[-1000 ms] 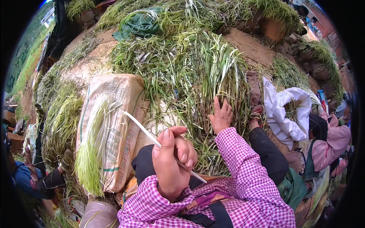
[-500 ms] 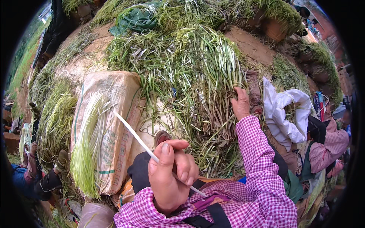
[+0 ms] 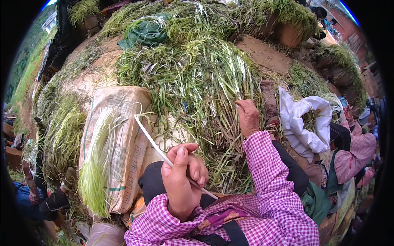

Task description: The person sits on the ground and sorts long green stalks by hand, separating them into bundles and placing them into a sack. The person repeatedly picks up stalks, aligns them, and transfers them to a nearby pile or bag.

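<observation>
My left hand [image 3: 182, 176] is closed around a slender white stalk [image 3: 150, 138], which slants up and left to a frayed tip with thin leafy strands. Its lower end comes out below my fingers, over my lap. Off to the right, my right hand [image 3: 248, 117] reaches into a thick bundle of unpeeled green stalks [image 3: 223, 98] with brownish lower ends. Thumb and fingers pinch together at the bundle's edge, though what exactly they grip is hard to make out. Peeled white stalks with yellow-green leaves [image 3: 98, 160] lie on a stuffed woven sack [image 3: 127, 151] at my left.
Loose leaves and trimmings cover the ground around the bundle. A white plastic sack [image 3: 301, 119] lies at the right, and a green sack [image 3: 147, 33] lies at the back. More leafy heaps [image 3: 63, 135] stand on the left. Other people sit at both sides, a checked sleeve [image 3: 355, 158] among them.
My right hand has shifted left along the bundle's edge, its fingers now drawn together. The white stalk in my left hand has moved slightly, its tip further right. The whole view has tilted a little.
</observation>
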A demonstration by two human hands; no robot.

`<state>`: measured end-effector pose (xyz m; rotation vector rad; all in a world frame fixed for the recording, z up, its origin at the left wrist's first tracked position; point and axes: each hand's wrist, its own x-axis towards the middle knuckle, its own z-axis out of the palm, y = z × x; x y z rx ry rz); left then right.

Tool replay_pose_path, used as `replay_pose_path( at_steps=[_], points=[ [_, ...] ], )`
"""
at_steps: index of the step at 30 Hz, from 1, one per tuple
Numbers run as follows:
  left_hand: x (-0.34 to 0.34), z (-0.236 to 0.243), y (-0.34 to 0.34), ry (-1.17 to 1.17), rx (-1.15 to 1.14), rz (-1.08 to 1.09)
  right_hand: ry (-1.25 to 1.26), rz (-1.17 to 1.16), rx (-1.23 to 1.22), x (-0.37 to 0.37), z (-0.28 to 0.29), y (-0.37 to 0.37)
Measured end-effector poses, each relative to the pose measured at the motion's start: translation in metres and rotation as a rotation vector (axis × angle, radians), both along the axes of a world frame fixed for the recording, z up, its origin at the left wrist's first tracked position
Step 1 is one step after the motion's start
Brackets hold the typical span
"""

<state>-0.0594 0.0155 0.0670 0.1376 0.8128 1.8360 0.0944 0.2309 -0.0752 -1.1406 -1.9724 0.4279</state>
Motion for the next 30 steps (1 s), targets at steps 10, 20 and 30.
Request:
replay_pose_path(
  at_steps=[10, 20, 30],
  points=[
    [0.011, 0.000, 0.004, 0.059, -0.022, -0.040, 0.396, -0.133, -0.681, 0.048, 0.057, -0.010],
    [0.022, -0.010, 0.007, 0.103, -0.100, -0.099, 0.770, -0.127, -0.599, 0.082, 0.070, -0.028],
    [0.070, -0.053, 0.064, 0.202, -0.323, -0.305, 0.822, -0.011, -0.771, 0.087, 0.023, -0.041]
  ],
)
